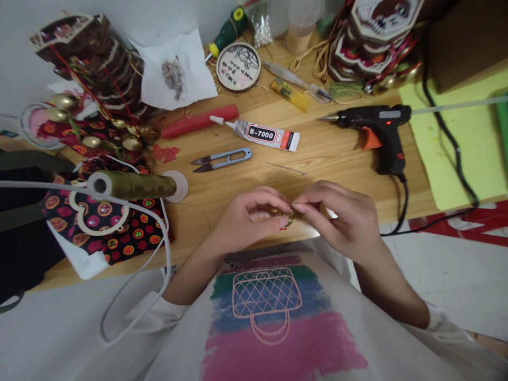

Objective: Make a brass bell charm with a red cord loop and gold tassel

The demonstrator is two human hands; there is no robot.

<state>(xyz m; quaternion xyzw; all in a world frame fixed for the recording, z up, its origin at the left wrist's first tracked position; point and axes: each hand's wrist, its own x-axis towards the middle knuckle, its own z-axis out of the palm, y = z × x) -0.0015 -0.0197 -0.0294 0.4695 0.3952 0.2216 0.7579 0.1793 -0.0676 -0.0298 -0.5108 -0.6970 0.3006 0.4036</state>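
Observation:
Near the table's front edge, my left hand point(257, 214) pinches a small gold bell point(291, 217) between thumb and fingers. A bit of red shows just under the bell. My right hand point(339, 214) is closed at the bell's upper right side, thumb and forefinger pressed together. Whatever lies between those fingertips is too small to make out. Beyond the hands lies a thin needle-like tool point(286, 168). Blue-handled thread snips point(222, 159) and a tube of B-7000 glue point(265, 135) rest farther back.
To the right lies a black glue gun point(381, 127), its cord trailing off the table edge. A green thread spool point(138, 185) lies at left on patterned cloth point(130, 233), with a white cable looping past. Stacked ornaments point(123, 69), a round embroidered disc point(238, 66) and a screwdriver point(230, 30) fill the back.

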